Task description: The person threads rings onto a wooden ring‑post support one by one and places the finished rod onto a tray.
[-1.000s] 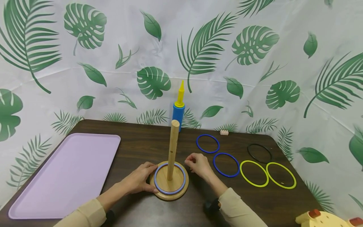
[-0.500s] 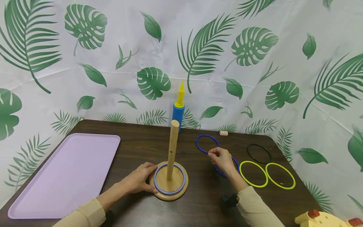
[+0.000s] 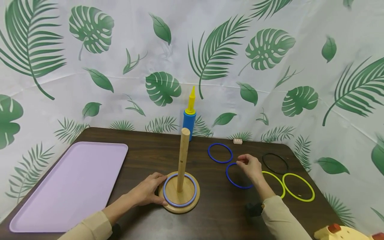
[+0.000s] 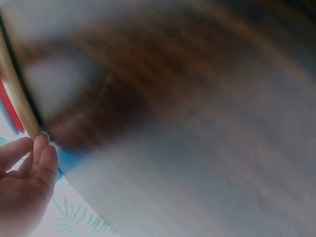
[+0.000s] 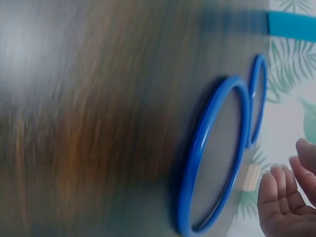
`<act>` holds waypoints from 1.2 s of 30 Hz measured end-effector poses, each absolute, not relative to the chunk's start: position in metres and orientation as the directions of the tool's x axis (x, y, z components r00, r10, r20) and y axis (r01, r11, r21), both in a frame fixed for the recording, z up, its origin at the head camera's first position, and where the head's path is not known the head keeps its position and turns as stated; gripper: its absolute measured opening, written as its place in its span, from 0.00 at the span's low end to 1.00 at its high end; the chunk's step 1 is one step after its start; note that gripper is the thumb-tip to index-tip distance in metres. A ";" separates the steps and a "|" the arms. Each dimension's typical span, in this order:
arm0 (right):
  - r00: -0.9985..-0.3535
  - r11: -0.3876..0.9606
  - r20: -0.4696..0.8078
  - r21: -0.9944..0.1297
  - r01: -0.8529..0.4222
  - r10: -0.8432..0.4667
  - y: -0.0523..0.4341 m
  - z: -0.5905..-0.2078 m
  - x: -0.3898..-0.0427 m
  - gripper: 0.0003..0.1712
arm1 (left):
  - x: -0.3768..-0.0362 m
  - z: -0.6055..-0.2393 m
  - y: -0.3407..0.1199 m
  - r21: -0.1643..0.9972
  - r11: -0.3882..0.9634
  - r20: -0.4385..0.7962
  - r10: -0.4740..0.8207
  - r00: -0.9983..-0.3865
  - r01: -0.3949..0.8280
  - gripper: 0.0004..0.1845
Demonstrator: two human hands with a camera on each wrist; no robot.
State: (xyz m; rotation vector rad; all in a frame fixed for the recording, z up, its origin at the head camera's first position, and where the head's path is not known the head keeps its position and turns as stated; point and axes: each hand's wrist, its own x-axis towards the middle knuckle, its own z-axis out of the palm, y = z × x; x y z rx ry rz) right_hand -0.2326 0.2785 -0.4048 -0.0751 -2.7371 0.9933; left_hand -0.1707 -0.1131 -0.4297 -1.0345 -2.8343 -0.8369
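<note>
Since a second ago our right hand [image 3: 250,166] has swung from the peg base [image 3: 180,206] toward 2 o'clock, fingers curled, seemingly not yet pinching, over the thin, light, stiff blue ring's [image 3: 237,176] far rim, while our left hand [image 3: 147,192] steadies the base.

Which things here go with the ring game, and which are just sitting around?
Go with the game:
wooden peg stand, touched by the left hand
purple ring on its base
near blue ring under the right hand
far blue ring
two yellow rings
black ring

Just sitting around:
pink tray
blue pump
small toy brick
yellow toy
</note>
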 end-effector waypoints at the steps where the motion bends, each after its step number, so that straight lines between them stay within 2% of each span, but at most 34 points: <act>1: -0.972 0.779 0.204 -0.626 -0.035 0.120 0.281 -0.405 -0.233 0.11 | -0.171 -0.430 -0.113 0.486 0.634 0.190 0.596 -0.780 0.602 0.45; 8: -0.979 0.838 0.182 -0.546 -0.024 0.091 0.296 -0.409 -0.237 0.16 | -0.171 -0.433 -0.113 0.477 0.596 0.260 0.606 -0.752 0.646 0.45; 17: -0.988 0.857 0.125 -0.515 0.010 0.086 0.304 -0.410 -0.242 0.17 | -0.172 -0.432 -0.113 0.490 0.643 0.166 0.593 -0.788 0.588 0.45; 36: -0.994 0.882 0.092 -0.471 0.009 0.060 0.309 -0.420 -0.245 0.11 | -0.172 -0.433 -0.112 0.477 0.648 0.176 0.592 -0.786 0.594 0.45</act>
